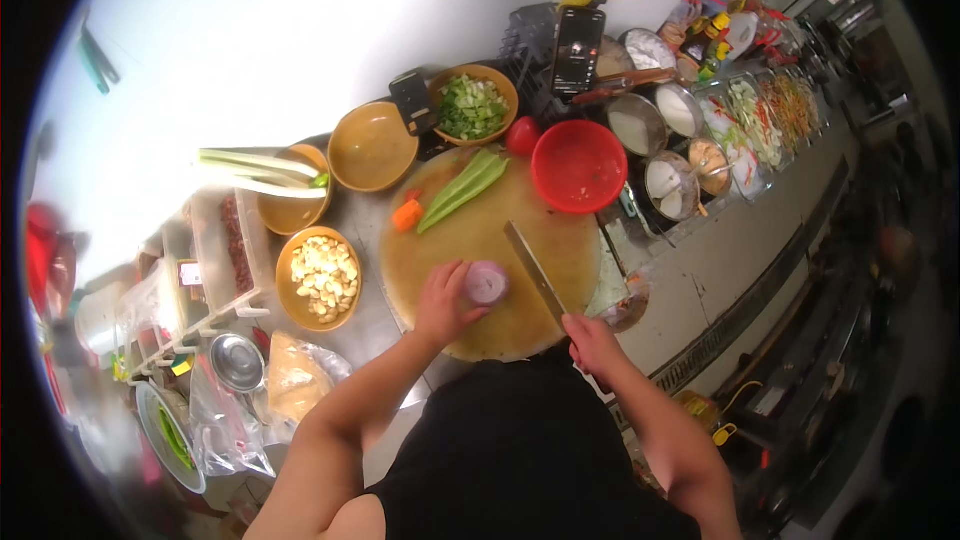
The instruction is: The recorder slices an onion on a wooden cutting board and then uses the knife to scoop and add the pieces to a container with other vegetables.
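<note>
On the round chopping board (555, 255) sits a peeled red onion (487, 283), its pale cut end showing. My left hand (445, 304) grips it from the left, fingers behind and thumb in front. A cleaver (534, 267) is held by its handle in my right hand (592, 343), its blade pointing up and left, apart from the onion. Farther back on the board lie a long green loofah-like vegetable (465, 191) and a piece of carrot (408, 216). A red plastic bowl (579, 166) stands at the board's far right edge, with a tomato (523, 136) beside it.
Left of the board are a bowl of peeled garlic cloves (324, 277) and celery-like stalks (262, 174) across another bowl. Behind it stand a bowl of chopped greens (472, 109) and a propped phone (577, 52). Seasoning pots (637, 124) and trays of shredded vegetables (754, 120) line the right.
</note>
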The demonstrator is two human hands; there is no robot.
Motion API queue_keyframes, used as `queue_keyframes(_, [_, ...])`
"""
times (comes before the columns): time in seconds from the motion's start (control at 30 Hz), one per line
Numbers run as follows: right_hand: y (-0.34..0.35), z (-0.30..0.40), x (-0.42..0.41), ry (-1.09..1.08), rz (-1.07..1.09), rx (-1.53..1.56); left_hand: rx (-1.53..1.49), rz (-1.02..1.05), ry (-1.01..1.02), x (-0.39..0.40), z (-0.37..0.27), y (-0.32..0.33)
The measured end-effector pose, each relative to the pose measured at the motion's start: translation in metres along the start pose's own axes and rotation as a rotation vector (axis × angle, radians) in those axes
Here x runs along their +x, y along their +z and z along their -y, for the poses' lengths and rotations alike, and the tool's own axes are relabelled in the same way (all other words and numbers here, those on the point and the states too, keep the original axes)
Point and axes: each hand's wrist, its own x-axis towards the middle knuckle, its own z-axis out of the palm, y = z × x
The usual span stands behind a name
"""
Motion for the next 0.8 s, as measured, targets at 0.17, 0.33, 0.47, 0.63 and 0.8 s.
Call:
queue_keyframes(0.17, [-0.007, 0.025, -0.034, 0.221, 0.184, 0.013, -0.072, -0.083, 0.069, -0.012, 0.003, 0.003])
queue_keyframes(0.33, [-0.003, 0.017, -0.04, -0.083, 0.089, -0.093, -0.142, -0.015, 0.133, 0.002, 0.017, 0.005])
queue_keyframes(0.47, [-0.007, 0.028, -0.043, -0.037, 0.06, -0.156, -0.081, -0.038, 0.118, 0.006, 0.011, -0.004])
queue_keyframes(0.63, [-0.007, 0.033, -0.043, -0.127, 0.059, -0.222, -0.07, -0.152, 0.109, 0.0, 0.007, 0.021])
queue_keyframes(0.8, [-0.007, 0.042, -0.045, -0.118, 0.093, -0.246, 0.031, -0.211, 0.238, 0.009, -0.002, 0.015])
